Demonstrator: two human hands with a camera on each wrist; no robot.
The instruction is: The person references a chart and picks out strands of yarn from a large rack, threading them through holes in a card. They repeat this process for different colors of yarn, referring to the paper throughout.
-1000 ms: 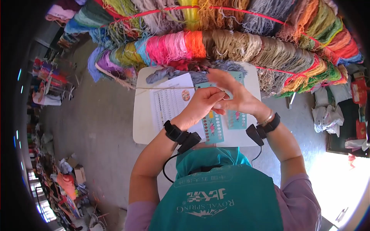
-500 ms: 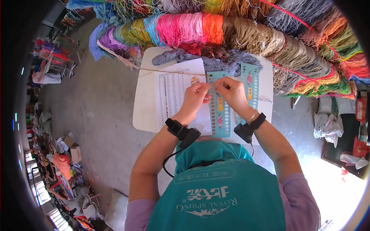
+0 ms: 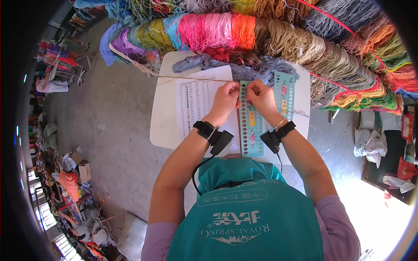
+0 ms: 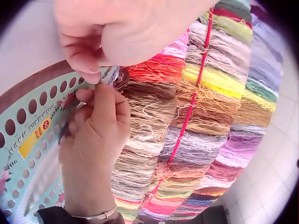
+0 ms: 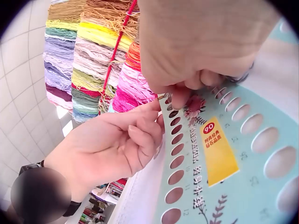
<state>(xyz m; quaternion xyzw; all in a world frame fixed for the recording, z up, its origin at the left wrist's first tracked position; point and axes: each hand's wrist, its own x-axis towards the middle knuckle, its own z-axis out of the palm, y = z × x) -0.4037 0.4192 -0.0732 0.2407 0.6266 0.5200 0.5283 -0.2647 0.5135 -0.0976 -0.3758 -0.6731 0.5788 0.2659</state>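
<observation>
In the head view a teal thread card (image 3: 251,126) with rows of round holes lies on the white table, a second such card (image 3: 285,93) to its right. My left hand (image 3: 226,101) pinches at the first card's top left edge, where a long brown thread (image 3: 196,78) runs in from the left. Beside it, my right hand (image 3: 263,102) has thumb and forefinger pinched together at the same end holes. Both sets of fingertips meet close together over the card in the left wrist view. What lies between the right fingertips is mostly hidden; I cannot tell it surely.
A printed chart (image 3: 198,108) on paper lies left of the cards. Grey-blue yarn (image 3: 235,69) lies along the table's back edge. Racks of coloured yarn skeins (image 3: 209,32) hang just beyond. White bags (image 3: 370,141) stand at the right.
A second ago the hands were together above the cards, the right fingers spread. They have since come down to the card's top end, right fingers pinching. The first card has shifted slightly right.
</observation>
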